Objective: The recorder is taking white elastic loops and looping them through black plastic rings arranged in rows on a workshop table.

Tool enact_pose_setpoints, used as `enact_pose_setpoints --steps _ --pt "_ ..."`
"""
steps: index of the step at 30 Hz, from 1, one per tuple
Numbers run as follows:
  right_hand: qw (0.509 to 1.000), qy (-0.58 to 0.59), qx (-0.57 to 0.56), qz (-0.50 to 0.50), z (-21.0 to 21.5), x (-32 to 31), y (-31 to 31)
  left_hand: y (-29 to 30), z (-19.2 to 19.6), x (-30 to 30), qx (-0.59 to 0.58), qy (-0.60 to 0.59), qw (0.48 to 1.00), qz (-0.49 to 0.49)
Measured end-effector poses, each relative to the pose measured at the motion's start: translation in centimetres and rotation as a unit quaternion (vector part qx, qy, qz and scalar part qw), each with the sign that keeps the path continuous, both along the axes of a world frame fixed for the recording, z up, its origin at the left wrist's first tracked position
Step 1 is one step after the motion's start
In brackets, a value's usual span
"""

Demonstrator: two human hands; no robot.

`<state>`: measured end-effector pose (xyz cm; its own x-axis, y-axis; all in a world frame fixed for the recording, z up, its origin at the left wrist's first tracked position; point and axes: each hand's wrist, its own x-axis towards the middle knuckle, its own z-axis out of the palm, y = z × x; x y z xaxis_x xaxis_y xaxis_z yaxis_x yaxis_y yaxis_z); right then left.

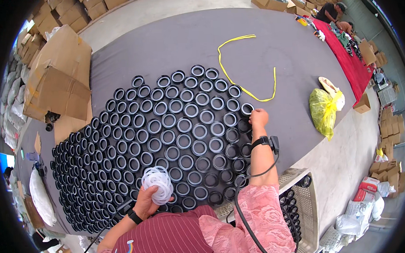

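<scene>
My left hand (147, 203) is closed around a bunch of thin, translucent white rings (158, 184), held above the near part of the table. My right hand (258, 118) is closed in a fist at the right edge of the layout, against a round black ring-shaped part (247, 109). Its fingertips are hidden, so anything pinched in them cannot be made out. Many black ring-shaped parts (184, 140) stand in rows on the grey cloth; most show a pale inner rim. Several near my right forearm look darker, such as one ribbed black part (232, 135).
The grey-covered table (293, 47) carries a loose yellow strap (228, 72), a yellow plastic bag (323, 111) and a large cardboard box (58, 73). A crate (308, 203) with black parts stands by my right side. Another person (331, 12) is at a red-covered table.
</scene>
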<state>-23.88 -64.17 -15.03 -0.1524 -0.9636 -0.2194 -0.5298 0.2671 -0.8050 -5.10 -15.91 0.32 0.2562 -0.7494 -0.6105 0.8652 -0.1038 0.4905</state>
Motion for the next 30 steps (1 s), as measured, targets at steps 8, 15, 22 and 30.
enact_pose_setpoints --steps 8,15,22,30 --pt "0.967 0.191 -0.094 0.137 2.6 1.9 2.3 -0.1 0.2 0.2 0.003 -0.004 1.0 -0.009" --pt "0.947 -0.105 -0.029 0.301 8.9 4.3 11.3 -2.3 0.9 0.3 -0.041 -0.011 0.997 -0.067" --pt "0.761 -0.319 0.287 0.487 15.9 6.4 27.1 -2.5 1.2 -0.6 -0.064 -0.027 0.993 -0.093" --pt "0.847 -0.375 0.268 0.265 15.1 3.3 23.8 -0.7 0.0 -0.5 -0.07 0.009 0.997 -0.03"
